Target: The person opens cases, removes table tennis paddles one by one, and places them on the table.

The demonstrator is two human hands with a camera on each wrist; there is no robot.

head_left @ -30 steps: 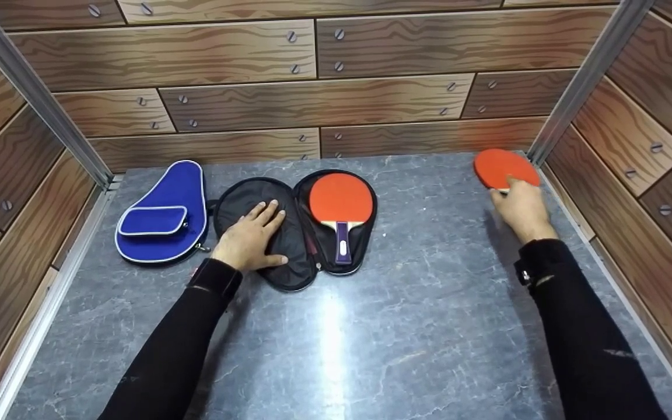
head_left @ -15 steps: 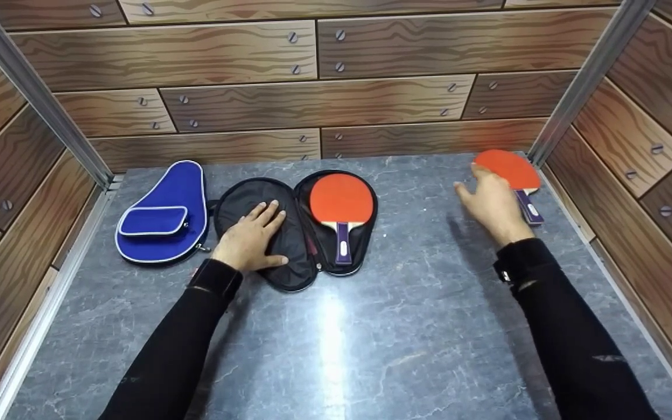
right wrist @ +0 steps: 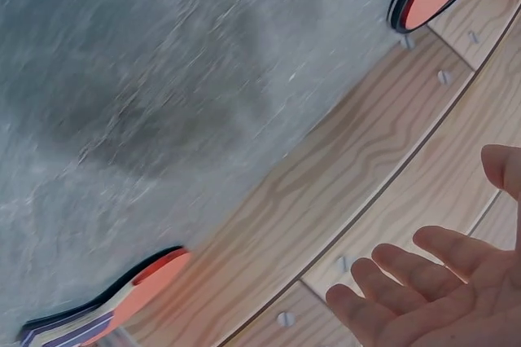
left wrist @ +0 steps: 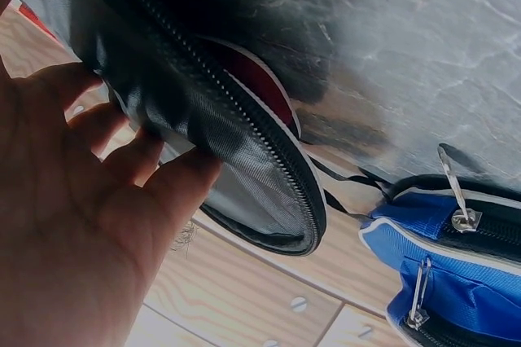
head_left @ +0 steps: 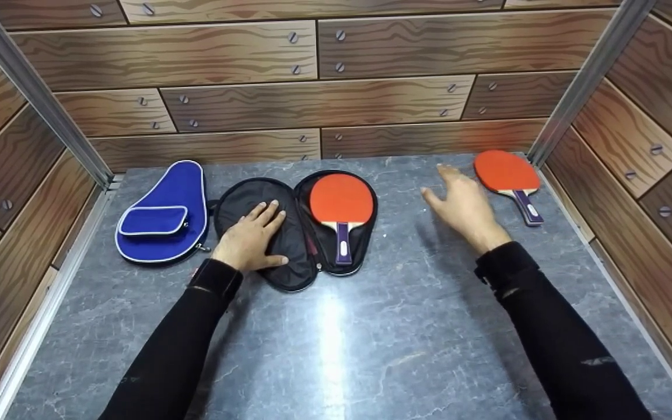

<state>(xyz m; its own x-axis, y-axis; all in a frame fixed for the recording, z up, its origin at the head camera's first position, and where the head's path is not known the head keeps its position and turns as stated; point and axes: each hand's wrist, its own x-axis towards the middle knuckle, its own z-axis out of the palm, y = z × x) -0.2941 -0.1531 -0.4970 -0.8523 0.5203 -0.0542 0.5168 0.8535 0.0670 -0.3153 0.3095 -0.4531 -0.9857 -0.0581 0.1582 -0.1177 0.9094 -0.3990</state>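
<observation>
My left hand (head_left: pixel 248 238) rests with spread fingers on the black lining of an unzipped paddle case (head_left: pixel 260 189). In the case's other half lies a red table tennis paddle (head_left: pixel 340 198), its purple handle pointing toward me. My right hand (head_left: pixel 463 204) hovers over the table between the two paddles, holding nothing, with thumb and fingers apart. A second red paddle (head_left: pixel 506 170) lies at the back right, handle toward me. In the right wrist view, this second paddle (right wrist: pixel 114 306) shows at the lower left, apart from the extended fingers (right wrist: pixel 423 278).
A closed blue paddle case (head_left: pixel 181 192) with a small zipped pocket lies at the left, beside the open case. Wood-patterned walls (head_left: pixel 242 55) with metal corner posts enclose the grey marbled table (head_left: pixel 412 326) at the back and both sides.
My right hand has let go of the second paddle and moved left, leaving it lying at the back right. My left hand has stayed on the open case.
</observation>
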